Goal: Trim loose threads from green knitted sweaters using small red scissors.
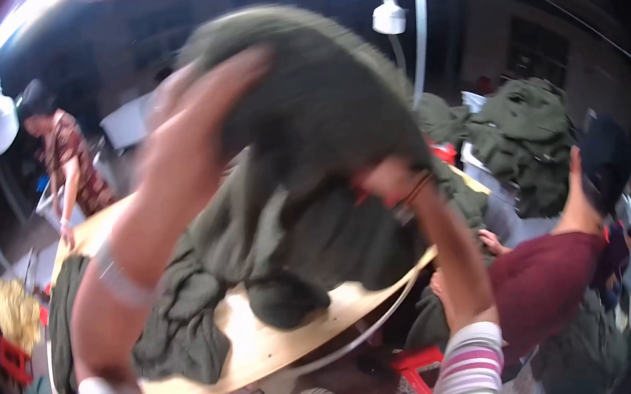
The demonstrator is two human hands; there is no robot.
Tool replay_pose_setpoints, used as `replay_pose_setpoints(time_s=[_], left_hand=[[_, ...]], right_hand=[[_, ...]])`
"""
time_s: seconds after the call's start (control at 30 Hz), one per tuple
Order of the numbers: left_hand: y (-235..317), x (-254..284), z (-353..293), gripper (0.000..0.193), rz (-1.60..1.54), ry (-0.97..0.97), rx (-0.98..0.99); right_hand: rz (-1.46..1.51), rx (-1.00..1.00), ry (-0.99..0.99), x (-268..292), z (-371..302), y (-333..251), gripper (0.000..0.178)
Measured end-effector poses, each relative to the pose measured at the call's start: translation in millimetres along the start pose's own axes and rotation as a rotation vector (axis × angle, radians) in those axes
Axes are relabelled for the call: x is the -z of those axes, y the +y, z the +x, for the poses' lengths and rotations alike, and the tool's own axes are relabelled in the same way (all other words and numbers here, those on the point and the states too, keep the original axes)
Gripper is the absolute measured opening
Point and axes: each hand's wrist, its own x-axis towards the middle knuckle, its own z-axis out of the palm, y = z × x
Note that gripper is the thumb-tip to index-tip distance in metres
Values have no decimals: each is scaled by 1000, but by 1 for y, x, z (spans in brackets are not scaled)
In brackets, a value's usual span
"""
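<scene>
I hold a dark olive-green garment (308, 122) up high in front of me, blurred by motion. My left hand (199, 94) grips its upper left part, the arm raised with a pale band on the wrist. My right hand (386, 179) clutches the garment's lower right edge, a red cord around the wrist. The cloth hangs down toward a wooden table (269, 346) where more olive garments (183, 316) lie in a heap.
A person in a maroon top (544, 281) sits at the right by the table. Another person in patterned clothes (69, 167) stands at the far left. A tall pile of olive garments (526, 139) rises at back right. A red stool (415, 366) stands below the table.
</scene>
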Motion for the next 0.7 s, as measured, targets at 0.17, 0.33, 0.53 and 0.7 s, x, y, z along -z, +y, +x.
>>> replay_pose_setpoints(time_s=[0.17, 0.33, 0.53, 0.7], left_hand=[[13, -132, -4, 54, -1334, -248, 1202], [15, -148, -175, 69, -778, -718, 953], [30, -153, -288, 83, -416, -859, 862], [64, -177, -258, 92, -586, -978, 365]], right_hand=[[420, -244, 520, 44, 61, 149, 22], [374, -79, 378, -80, 25, 176, 22], [644, -210, 140, -179, 6, 147, 16], [662, -140, 64, -198, -2, 110, 19]])
